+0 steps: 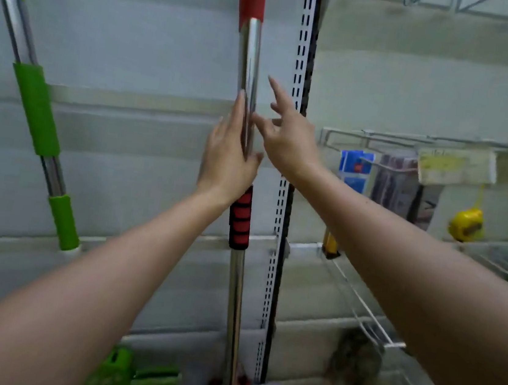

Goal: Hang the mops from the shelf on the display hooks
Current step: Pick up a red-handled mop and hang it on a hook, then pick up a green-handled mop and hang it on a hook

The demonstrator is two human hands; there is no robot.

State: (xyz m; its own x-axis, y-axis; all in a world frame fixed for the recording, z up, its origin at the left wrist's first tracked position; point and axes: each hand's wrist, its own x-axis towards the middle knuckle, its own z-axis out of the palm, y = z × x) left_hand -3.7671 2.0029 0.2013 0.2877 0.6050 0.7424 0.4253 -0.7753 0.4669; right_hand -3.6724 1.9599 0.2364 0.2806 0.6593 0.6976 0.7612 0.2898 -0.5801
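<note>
A red mop (234, 286) with a shiny metal pole, a red top sleeve and a red-black grip stands upright before the grey slat wall. My left hand (228, 157) lies flat against the left side of its pole, fingers straight, thumb near the pole's front. My right hand (285, 135) hovers just right of the pole with fingers spread, and whether its thumb touches the pole I cannot tell. A green mop (36, 108) slants against the wall at the left. The tops of both mops and any hooks are out of view.
A white slotted upright (287, 164) runs down the wall right of the red mop. Wire shelves (360, 304) with packaged goods, a price label and a yellow item (465, 225) stand at the right. Mop heads and packs lie low at the bottom.
</note>
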